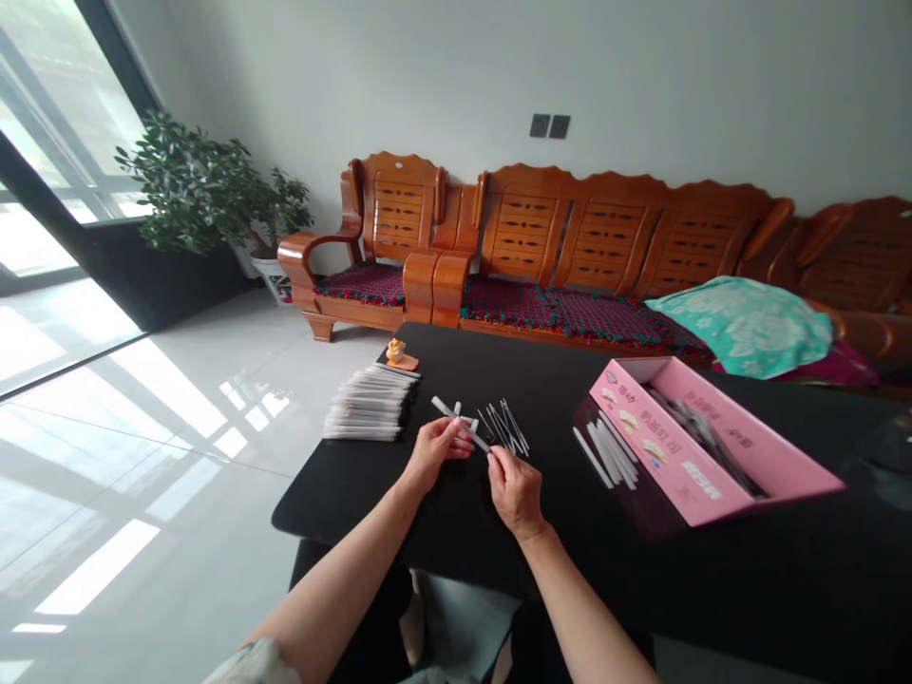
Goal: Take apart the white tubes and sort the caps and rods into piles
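My left hand (434,452) is closed around a few slim white tubes (446,408), which cross each other between its thumb and fingers. With fingers pinched, my right hand (518,491) grips the near right end of one of these tubes, where a dark tip shows. Just beyond my hands, several thin pale sticks (514,426) lie loosely fanned on the black table (456,541). To the left is a neat pile of many white tubes with dark ends (367,408). More white tubes (605,452) lie to the right, beside a pink box.
The pink cardboard box (676,465) stands open on the right, with dark and greyish items inside. A small orange figurine (396,352) sits at the table's far left corner. Beyond are wooden benches (527,233), a teal floral cloth (748,323) and a potted plant (214,190).
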Available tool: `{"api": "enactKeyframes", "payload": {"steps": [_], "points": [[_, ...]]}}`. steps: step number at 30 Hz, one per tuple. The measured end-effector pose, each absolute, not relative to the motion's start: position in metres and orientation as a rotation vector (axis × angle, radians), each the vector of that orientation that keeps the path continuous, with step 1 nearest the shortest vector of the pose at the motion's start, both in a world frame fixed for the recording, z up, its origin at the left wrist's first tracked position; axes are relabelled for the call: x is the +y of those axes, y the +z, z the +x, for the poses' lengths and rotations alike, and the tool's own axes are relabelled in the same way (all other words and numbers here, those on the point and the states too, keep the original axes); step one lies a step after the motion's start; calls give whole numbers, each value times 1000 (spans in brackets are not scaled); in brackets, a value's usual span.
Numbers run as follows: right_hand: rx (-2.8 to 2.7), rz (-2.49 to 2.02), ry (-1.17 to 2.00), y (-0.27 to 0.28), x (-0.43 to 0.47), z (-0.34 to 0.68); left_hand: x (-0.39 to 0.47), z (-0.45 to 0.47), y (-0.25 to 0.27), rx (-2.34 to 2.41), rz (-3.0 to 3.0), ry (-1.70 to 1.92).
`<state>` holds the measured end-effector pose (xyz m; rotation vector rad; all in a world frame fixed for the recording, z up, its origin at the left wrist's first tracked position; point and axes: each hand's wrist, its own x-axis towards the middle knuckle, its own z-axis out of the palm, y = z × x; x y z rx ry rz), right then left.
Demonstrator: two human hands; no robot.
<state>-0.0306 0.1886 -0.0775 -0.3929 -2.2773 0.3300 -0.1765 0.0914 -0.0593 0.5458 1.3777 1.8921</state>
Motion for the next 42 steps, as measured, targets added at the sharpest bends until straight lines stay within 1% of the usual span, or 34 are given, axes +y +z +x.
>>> {"api": "enactKeyframes", "payload": {"steps": [5,10,16,23,29,35,42], "points": [[-2312,-395,350,-78,186,-30,104,-177,-69,1241,514,2020],[-2344,-378,346,-75,185,-30,99,-175,-74,1208,511,2088],[-2403,-361,379,-75,186,-29,98,-173,-70,1208,554,2066],[-2370,-356,338,-80,187,-31,99,-172,-70,1255,559,2063],[-2355,-391,396,-78,187,-30,101,-174,-72,1271,551,2071],[-2335,-365,346,-80,187,-31,101,-174,-72,1290,548,2067],[-2350,-397,408,-79,187,-32,101,-174,-70,1300,548,2074]]}}
